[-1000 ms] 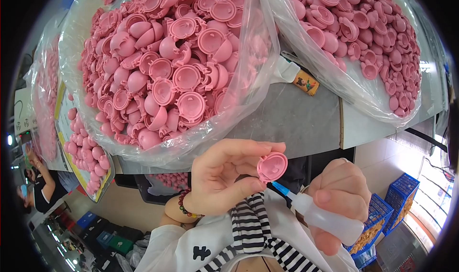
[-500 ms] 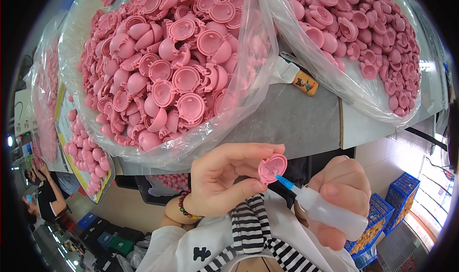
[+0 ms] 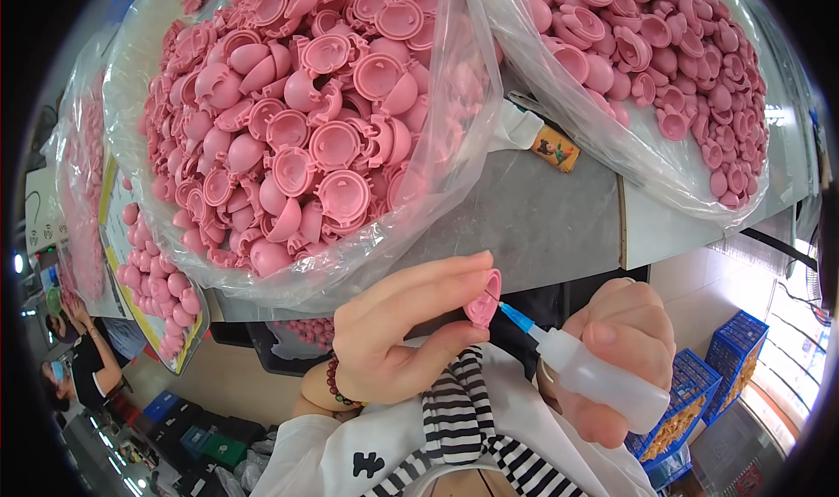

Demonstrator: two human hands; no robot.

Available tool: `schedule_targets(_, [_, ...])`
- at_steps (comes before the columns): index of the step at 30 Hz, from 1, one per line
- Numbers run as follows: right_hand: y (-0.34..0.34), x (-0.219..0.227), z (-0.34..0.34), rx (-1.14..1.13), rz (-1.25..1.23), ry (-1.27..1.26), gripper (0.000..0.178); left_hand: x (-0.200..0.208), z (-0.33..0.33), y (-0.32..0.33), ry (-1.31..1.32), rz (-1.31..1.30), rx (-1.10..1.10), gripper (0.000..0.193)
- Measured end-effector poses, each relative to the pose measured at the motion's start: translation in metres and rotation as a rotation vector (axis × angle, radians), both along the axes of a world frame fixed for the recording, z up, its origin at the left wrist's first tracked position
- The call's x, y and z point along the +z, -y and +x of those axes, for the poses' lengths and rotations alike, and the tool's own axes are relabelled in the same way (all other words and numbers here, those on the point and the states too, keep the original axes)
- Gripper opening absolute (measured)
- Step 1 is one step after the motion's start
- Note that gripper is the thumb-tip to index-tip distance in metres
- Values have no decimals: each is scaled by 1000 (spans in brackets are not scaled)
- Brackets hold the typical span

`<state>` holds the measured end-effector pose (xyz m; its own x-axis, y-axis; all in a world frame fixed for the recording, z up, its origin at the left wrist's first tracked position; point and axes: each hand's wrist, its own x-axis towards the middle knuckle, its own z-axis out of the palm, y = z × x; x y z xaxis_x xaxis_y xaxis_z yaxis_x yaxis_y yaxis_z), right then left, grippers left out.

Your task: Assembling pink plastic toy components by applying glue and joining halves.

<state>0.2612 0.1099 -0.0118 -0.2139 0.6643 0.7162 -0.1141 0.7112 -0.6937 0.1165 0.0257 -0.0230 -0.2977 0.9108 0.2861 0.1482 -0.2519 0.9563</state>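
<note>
Between the thumb and fingers of my left hand (image 3: pixel 406 326) is a small pink plastic half-shell (image 3: pixel 482 301), turned nearly edge-on with its hollow side toward the right. My right hand (image 3: pixel 625 348) is wrapped round a translucent white squeeze bottle (image 3: pixel 603 380). The bottle's blue needle tip (image 3: pixel 516 315) points up and left, its thin needle reaching the shell's open side. Whether the needle touches the shell I cannot tell. Beyond my hands, a clear plastic bag (image 3: pixel 350 274) lies open on the table, heaped with similar pink shells (image 3: pixel 336 144).
A second open bag holds smaller pink pieces (image 3: pixel 673 69) at the far right. Between the bags lies a yellow-labelled item (image 3: pixel 554 149) on the grey tabletop (image 3: pixel 533 226). Pink pieces fill a tray (image 3: pixel 157 278) at left. Blue crates (image 3: pixel 734 357) stand on the floor right. Another person (image 3: pixel 96 366) is far left.
My left hand has shifted slightly left and turned the pink half-shell from facing up toward edge-on. The bottle in my right hand has stayed nearly in place.
</note>
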Motion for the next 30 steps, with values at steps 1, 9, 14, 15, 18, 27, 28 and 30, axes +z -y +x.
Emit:
schedule_targets(1, [-1, -1, 3, 69, 37, 29, 61, 0, -1, -1, -122, 36, 37, 41])
schedule_targets(9, [-21, -11, 11, -154, -47, 267, 48, 0, -3, 1, -368, 110, 192, 41])
schedule_targets(14, [-27, -18, -5, -151, -397, 205, 33, 3, -5, 3, -260, 65, 177, 41])
schedule_targets(15, [-29, -18, -4, -120, -428, 268, 34, 3, -5, 2, -270, 74, 191, 38])
schedule_targets(18, [-34, -23, -6, -144, -403, 296, 36, -4, -3, 2, -182, 109, 157, 31])
schedule_targets(27, [-46, -16, -4, -223, -160, 337, 41, -13, 6, -3, 1003, 32, -465, 25])
schedule_targets(28, [-53, -15, 5, -305, -116, 291, 38, -13, 6, -2, 1009, 43, -452, 25])
schedule_targets(30, [-76, -4, 30, -584, -37, 477, 31, -11, 7, -3, 1303, -74, -620, 32])
